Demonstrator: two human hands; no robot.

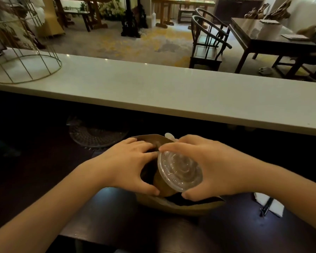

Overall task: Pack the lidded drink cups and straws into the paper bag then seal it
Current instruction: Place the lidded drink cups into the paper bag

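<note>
A brown paper bag (181, 207) stands open on the dark counter right in front of me. My right hand (217, 167) grips a drink cup with a clear plastic lid (180, 170), tilted and partly inside the bag's mouth. My left hand (128, 165) holds the bag's left rim, thumb on the near edge, fingers on the far edge. Something white (169, 136) sticks up behind the bag's far rim; I cannot tell what it is. A wrapped straw on a white napkin (268, 205) lies at the right.
A clear round plastic tray (97, 136) lies on the dark counter behind my left hand. A raised white ledge (153, 92) runs across beyond it, with a gold wire cage (26, 57) at its left end. Chairs and tables fill the room beyond.
</note>
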